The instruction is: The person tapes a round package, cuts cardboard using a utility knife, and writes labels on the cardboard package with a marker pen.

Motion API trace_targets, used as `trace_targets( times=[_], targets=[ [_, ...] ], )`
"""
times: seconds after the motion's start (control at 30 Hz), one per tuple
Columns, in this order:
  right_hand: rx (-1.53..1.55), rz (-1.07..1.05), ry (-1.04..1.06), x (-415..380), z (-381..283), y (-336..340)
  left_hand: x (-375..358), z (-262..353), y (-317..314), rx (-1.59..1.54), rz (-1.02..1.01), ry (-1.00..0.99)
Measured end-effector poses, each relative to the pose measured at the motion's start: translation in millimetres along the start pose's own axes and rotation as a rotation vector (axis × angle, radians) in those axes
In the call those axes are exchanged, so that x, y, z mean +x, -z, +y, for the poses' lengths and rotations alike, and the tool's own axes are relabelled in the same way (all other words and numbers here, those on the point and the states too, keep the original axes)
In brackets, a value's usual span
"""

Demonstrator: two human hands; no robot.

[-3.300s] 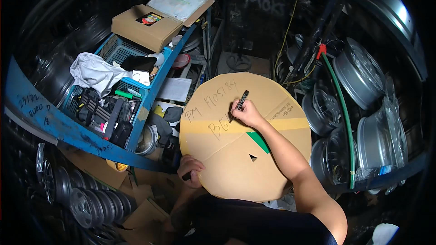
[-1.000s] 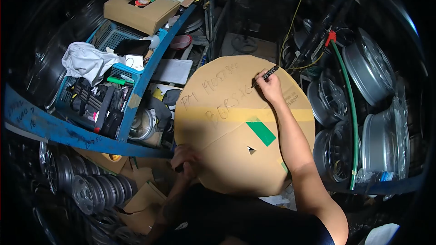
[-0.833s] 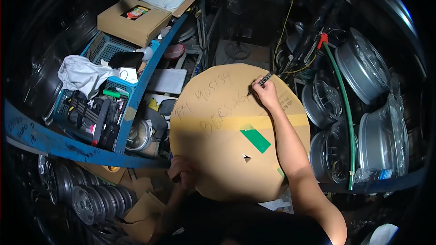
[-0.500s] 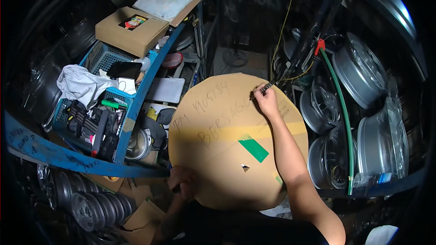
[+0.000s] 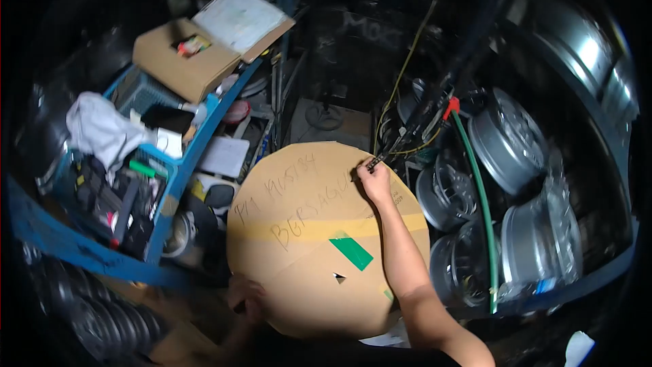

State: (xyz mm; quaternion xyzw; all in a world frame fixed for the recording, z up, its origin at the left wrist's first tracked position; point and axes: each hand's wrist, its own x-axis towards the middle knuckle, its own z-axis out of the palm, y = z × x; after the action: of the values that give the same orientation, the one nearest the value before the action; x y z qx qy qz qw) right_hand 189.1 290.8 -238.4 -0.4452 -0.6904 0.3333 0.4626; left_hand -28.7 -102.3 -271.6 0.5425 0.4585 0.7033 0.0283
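A round tan cardboard sheet (image 5: 305, 306) fills the middle of the view, with a yellow tape band and a green tape piece (image 5: 352, 253) across it. Dark handwriting runs over its upper half, including "BERSAGU". My right hand (image 5: 375, 180) is closed around a black marker (image 5: 370, 164), its tip at the end of that lettering. In shadow at the sheet's lower left edge, my left hand (image 5: 246, 298) has its fingers curled; a small dark thing shows in it, too dim to name.
Blue shelving on the left bears a cardboard box (image 5: 183, 61), a grey cloth (image 5: 102, 129) and a blue basket (image 5: 166, 163) of tools. Silver wheel rims (image 5: 506, 143) are stacked on the right, behind a green hose (image 5: 479, 211). More rims (image 5: 112, 329) lie lower left.
The view has shifted, so the sheet and shelves sit lower and further left. My right hand has moved along the lettering, and another letter now follows the "G".
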Motion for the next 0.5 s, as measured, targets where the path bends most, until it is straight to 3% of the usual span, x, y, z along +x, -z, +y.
trace_targets(
  times=[0.07, 0.1, 0.2, 0.27, 0.33, 0.5],
  targets=[
    [-0.036, 0.019, -0.016, 4.0, 10.5, 3.9, 0.1, 1.8, 3.4, 0.002, 0.009, -0.021],
    [0.05, -0.009, -0.143, -3.4, -21.8, 4.5, -3.2, -3.3, 2.8, 0.005, 0.031, -0.054],
    [0.177, -0.135, 0.01, -0.3, -4.6, -6.5, 6.3, 9.3, 11.1, 0.034, -0.036, 0.026],
    [0.448, -0.165, -0.192, -2.9, -14.0, 6.4, 3.1, 6.1, 10.7, 0.023, -0.002, 0.007],
    [0.714, 0.019, -0.241, -0.3, -11.0, 24.3, 0.8, 1.4, 10.2, 0.016, 0.015, -0.015],
    [0.789, 0.024, -0.273, -25.6, -9.6, 54.8, -0.3, -2.5, 11.1, 0.037, 0.027, -0.014]
  ],
)
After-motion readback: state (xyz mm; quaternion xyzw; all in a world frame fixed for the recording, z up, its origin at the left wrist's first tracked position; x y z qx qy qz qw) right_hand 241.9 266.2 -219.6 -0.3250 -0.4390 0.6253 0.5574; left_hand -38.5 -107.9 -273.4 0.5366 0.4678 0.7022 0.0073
